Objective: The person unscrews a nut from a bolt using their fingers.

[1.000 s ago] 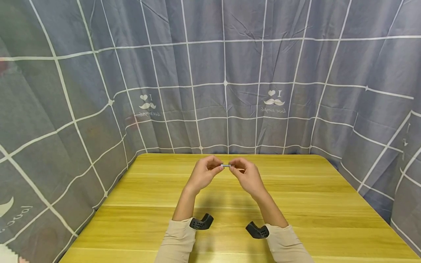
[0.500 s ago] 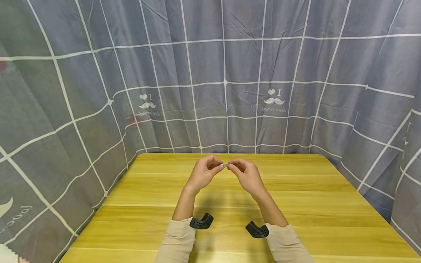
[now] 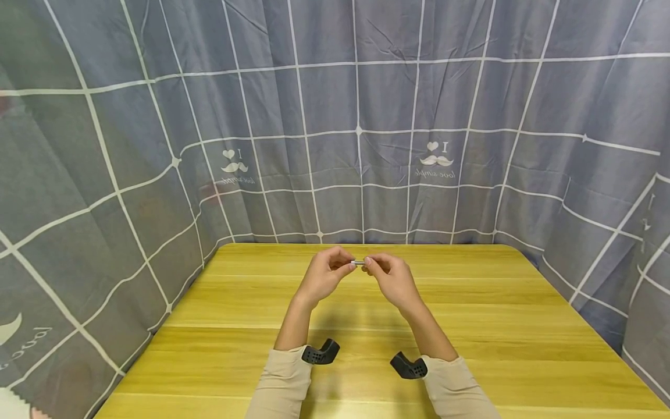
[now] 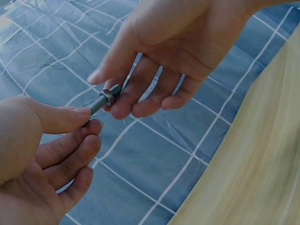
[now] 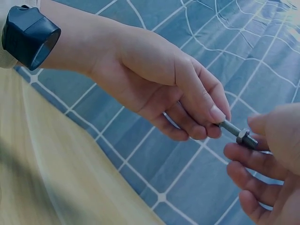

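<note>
Above the far part of the table, my left hand [image 3: 323,280] pinches one end of a metal bolt [image 4: 96,105] between thumb and fingertips, hiding that end. A hex nut [image 4: 108,97] sits on the bolt's threads, close to the free tip. My right hand [image 3: 394,284] reaches in from the other side, thumb and index finger around the nut and the bolt's free end. In the right wrist view, the nut [image 5: 243,136] lies against the index finger, with the thumb just over it. The other right fingers are loosely bent.
A wood-grain table [image 3: 251,361] stretches beneath both hands. Grey curtains [image 3: 330,105] with white grid lines hang along the back and sides. Each wrist carries a black camera mount [image 3: 320,352]. A pale scalloped edge [image 3: 15,404] shows at the lower left.
My right thumb has slid slightly up across the nut, and my right fingertips now cover more of it. My left hand and the bolt stay in place.
</note>
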Action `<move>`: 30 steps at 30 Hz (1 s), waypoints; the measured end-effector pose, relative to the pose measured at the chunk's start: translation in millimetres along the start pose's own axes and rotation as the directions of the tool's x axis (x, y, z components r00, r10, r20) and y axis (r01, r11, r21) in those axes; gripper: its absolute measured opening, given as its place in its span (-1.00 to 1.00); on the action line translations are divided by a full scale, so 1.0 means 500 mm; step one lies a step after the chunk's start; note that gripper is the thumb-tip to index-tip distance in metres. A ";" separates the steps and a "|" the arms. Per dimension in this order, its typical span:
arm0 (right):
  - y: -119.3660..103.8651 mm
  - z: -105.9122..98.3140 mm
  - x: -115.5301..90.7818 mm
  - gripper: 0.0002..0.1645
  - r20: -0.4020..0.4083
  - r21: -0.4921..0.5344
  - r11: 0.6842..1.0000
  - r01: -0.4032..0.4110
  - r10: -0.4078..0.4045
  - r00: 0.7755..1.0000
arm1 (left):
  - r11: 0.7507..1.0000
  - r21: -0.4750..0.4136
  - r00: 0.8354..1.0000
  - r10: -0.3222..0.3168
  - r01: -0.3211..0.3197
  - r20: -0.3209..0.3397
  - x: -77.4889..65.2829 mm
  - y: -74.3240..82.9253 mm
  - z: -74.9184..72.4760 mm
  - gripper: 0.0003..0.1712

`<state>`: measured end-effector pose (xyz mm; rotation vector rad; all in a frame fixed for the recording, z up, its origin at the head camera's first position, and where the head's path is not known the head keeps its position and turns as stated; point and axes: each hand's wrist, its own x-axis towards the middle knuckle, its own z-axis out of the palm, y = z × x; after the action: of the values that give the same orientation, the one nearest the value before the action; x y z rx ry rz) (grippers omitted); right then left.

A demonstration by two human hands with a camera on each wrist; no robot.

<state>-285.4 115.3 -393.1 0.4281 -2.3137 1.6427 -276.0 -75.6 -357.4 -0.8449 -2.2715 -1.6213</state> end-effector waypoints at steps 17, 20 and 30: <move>0.001 0.001 0.001 -0.60 0.034 0.007 1.000 0.003 -0.003 0.999 | 1.000 -0.007 1.000 0.002 -0.002 -0.001 -0.001 0.006 -0.004 -0.90; 0.000 0.000 0.001 -0.66 0.031 0.030 0.999 0.019 -0.020 0.999 | 1.000 -0.006 1.000 0.006 -0.006 -0.002 -0.001 0.006 -0.004 -0.89; -0.003 0.000 -0.001 -0.65 0.031 0.008 0.999 0.046 -0.046 0.998 | 1.000 -0.012 1.000 -0.005 0.005 0.006 -0.002 0.007 -0.007 -0.89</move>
<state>-284.5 115.1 -391.9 0.5082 -2.3035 1.6344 -273.7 -78.1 -353.7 -0.8486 -2.2713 -1.6383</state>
